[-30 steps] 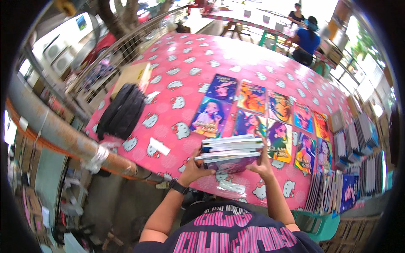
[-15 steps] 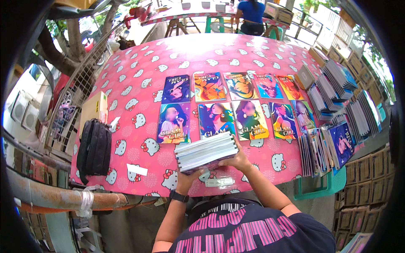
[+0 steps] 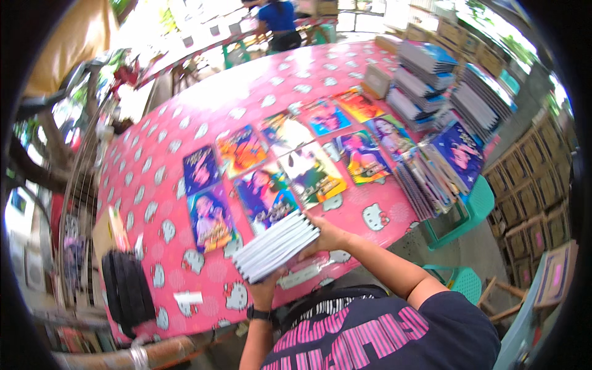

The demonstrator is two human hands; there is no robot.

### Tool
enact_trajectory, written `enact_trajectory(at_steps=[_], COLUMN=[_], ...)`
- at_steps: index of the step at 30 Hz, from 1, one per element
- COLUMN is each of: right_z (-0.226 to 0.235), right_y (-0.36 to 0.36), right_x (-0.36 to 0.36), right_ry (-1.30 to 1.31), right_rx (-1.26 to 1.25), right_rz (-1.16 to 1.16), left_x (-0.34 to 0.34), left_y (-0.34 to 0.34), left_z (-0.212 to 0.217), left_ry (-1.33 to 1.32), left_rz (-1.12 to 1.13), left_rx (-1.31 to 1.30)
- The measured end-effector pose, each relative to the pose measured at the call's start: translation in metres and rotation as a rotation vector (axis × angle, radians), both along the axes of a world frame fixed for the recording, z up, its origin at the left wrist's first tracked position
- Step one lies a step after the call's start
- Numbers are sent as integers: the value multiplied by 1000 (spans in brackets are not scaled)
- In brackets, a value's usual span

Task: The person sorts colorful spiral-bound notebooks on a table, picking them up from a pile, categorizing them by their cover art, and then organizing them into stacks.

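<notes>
A thick stack of spiral notebooks (image 3: 276, 246) is held between my two hands, its white page edges facing up. My left hand (image 3: 264, 290), with a dark watch on the wrist, grips the near left end. On the right end, my right hand (image 3: 322, 237) is closed around the stack. Just beyond, notebooks with colourful illustrated covers lie in two rows; the nearest to the stack is a blue-purple notebook (image 3: 266, 192), partly covered by it. A yellow-and-green notebook (image 3: 312, 174) lies to its right, and a purple notebook (image 3: 211, 217) to its left.
More notebooks stand in a row (image 3: 425, 179) at the table's right edge, with tall notebook piles (image 3: 419, 86) behind. A black pouch (image 3: 127, 290) lies at left. A green stool (image 3: 465, 213) and stacked cartons (image 3: 536, 179) are at right. Another person (image 3: 277, 24) sits far off.
My view has turned to the right, so the table and notebooks appear rotated and shifted left. Both hands still hold the stack, which is tilted more in the picture.
</notes>
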State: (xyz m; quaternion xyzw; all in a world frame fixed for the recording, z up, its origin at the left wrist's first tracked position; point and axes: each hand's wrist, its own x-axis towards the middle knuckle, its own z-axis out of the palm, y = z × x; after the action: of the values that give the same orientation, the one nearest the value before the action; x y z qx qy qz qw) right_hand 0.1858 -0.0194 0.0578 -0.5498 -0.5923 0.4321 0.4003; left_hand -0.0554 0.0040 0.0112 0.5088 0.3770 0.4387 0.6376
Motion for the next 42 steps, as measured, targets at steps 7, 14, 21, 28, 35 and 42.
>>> enact_trajectory(at_steps=[7,14,21,28,35,42], right_z=[55,137,216,283,346,334], right_y=[-76,-193,-282,-295,-264,-205], right_x=[78,131,214,299,400,463], right_ry=[141,1165,877,907,771,442], right_rx=[48,-40,217,629,732,1143], right_rz=[18,-326,-647,-954,-845,-1090], left_x=[61,179,337,468,558,599], left_y=[9,5,-39,-69,-68,-98], left_z=[100,205,261,344,355,349], left_ry=[175,22,-346,-681,-909,-624], left_rz=[20,-367,-475,-506,-718,-1074], left_rx=[884,1652,1759,1802,201,-106])
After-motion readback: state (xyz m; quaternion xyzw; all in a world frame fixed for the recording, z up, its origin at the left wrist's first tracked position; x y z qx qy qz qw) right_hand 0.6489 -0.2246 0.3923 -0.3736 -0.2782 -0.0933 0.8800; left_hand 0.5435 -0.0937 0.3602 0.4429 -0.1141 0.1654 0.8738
